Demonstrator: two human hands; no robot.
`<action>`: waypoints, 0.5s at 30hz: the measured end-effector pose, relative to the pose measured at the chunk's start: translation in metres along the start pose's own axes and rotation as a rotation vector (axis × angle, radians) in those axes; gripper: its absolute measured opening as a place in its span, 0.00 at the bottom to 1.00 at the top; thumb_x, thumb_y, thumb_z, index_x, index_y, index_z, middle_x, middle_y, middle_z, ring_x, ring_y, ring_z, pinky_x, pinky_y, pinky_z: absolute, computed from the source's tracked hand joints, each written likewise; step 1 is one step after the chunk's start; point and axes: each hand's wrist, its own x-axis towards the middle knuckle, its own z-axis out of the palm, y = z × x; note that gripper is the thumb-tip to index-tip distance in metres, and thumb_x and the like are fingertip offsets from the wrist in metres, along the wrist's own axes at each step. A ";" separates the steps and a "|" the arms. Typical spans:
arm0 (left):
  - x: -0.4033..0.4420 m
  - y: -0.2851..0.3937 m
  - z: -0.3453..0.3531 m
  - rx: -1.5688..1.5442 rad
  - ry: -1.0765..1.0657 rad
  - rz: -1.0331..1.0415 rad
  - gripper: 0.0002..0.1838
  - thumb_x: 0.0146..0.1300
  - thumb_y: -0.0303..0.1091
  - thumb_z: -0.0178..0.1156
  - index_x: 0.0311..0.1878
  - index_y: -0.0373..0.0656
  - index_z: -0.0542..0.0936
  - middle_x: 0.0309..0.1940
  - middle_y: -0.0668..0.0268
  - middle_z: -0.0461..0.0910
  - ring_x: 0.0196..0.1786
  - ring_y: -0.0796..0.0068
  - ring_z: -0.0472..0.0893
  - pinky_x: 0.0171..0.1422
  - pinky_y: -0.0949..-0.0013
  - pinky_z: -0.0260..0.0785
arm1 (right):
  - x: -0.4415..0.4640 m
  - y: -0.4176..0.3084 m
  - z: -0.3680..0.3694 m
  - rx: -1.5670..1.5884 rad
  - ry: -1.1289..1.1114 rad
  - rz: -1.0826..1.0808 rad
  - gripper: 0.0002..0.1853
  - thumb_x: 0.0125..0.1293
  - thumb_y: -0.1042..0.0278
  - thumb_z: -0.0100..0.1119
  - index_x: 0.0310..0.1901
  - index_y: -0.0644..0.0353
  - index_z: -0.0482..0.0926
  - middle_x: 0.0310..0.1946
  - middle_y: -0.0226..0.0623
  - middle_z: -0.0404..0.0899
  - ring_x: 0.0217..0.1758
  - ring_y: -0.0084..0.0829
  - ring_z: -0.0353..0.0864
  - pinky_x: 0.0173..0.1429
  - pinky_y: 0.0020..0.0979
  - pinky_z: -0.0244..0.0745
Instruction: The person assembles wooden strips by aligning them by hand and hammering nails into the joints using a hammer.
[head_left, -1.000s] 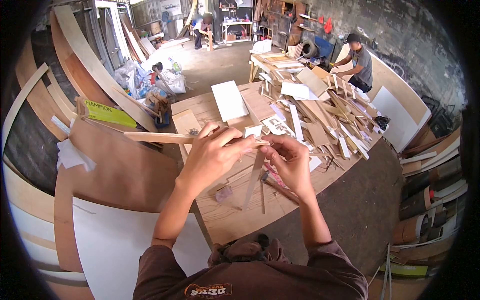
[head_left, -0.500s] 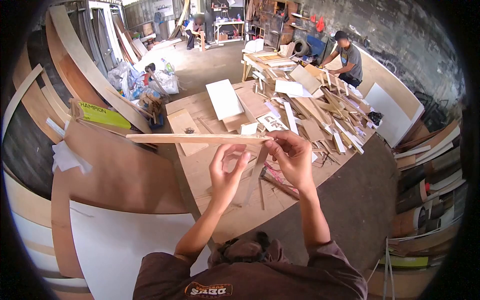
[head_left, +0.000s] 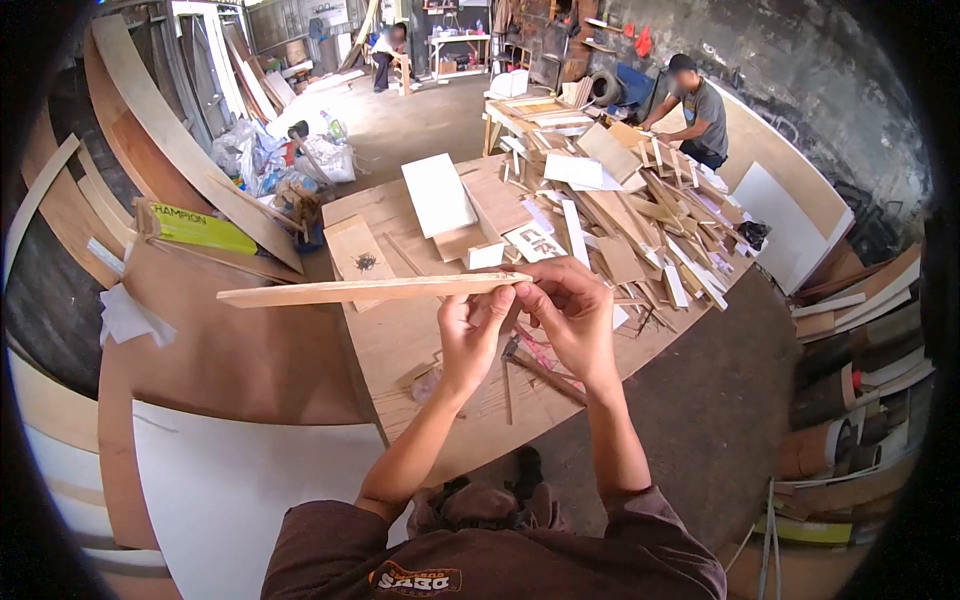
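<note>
A thin wooden strip (head_left: 350,290) is held up in front of me above the worktable, its long end reaching out to the left. My right hand (head_left: 575,318) pinches its right end between thumb and fingers. Just left of that, my left hand (head_left: 468,345) is closed on the underside of the strip, its thumb tip close to the right thumb. Below the hands, a tool that looks like a hammer (head_left: 548,374) lies on the worktable (head_left: 470,435). A small pile of dark nails (head_left: 365,262) rests on a board behind the strip.
Offcuts (head_left: 640,215) are heaped across the table's far right. A white panel (head_left: 438,195) lies near its back. Beyond the heap, a co-worker (head_left: 695,110) bends over; another person (head_left: 390,58) is farther back. Large sheets (head_left: 235,330) stand on my left.
My left hand has moved up and right, from open beneath the strip to closed on it beside my right hand. The strip's left end has shifted left and dipped slightly.
</note>
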 end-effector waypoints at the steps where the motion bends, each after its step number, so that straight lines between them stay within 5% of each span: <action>1: 0.001 -0.004 0.002 0.028 -0.016 -0.036 0.13 0.73 0.33 0.63 0.53 0.33 0.80 0.46 0.62 0.85 0.47 0.77 0.82 0.54 0.72 0.74 | 0.002 0.003 -0.005 -0.019 0.004 -0.038 0.12 0.67 0.78 0.67 0.51 0.67 0.85 0.44 0.35 0.79 0.35 0.20 0.84 0.37 0.22 0.79; 9: 0.027 -0.051 0.043 0.105 0.126 0.058 0.13 0.73 0.33 0.62 0.52 0.30 0.80 0.42 0.57 0.86 0.40 0.75 0.82 0.44 0.70 0.77 | 0.035 0.050 -0.063 0.046 -0.009 0.019 0.15 0.70 0.74 0.65 0.56 0.65 0.83 0.49 0.35 0.76 0.36 0.21 0.82 0.40 0.24 0.78; 10: 0.030 -0.056 0.045 0.122 0.147 0.050 0.13 0.73 0.33 0.62 0.52 0.30 0.80 0.42 0.57 0.86 0.40 0.75 0.82 0.44 0.70 0.77 | 0.037 0.069 -0.071 0.046 0.017 0.052 0.16 0.71 0.72 0.64 0.58 0.65 0.82 0.49 0.35 0.77 0.35 0.21 0.80 0.41 0.24 0.77; 11: 0.033 -0.060 0.047 0.145 0.162 0.057 0.13 0.74 0.32 0.62 0.52 0.30 0.80 0.42 0.56 0.86 0.41 0.75 0.82 0.45 0.70 0.77 | 0.037 0.100 -0.075 0.067 0.028 0.035 0.15 0.76 0.70 0.58 0.60 0.64 0.80 0.48 0.32 0.75 0.33 0.16 0.76 0.30 0.19 0.67; 15: 0.040 -0.067 0.051 0.237 0.243 0.081 0.13 0.74 0.32 0.61 0.51 0.30 0.80 0.42 0.55 0.86 0.41 0.74 0.83 0.44 0.70 0.76 | 0.011 0.226 -0.081 -0.142 -0.076 0.176 0.14 0.72 0.75 0.60 0.57 0.64 0.82 0.48 0.38 0.79 0.32 0.26 0.80 0.32 0.26 0.72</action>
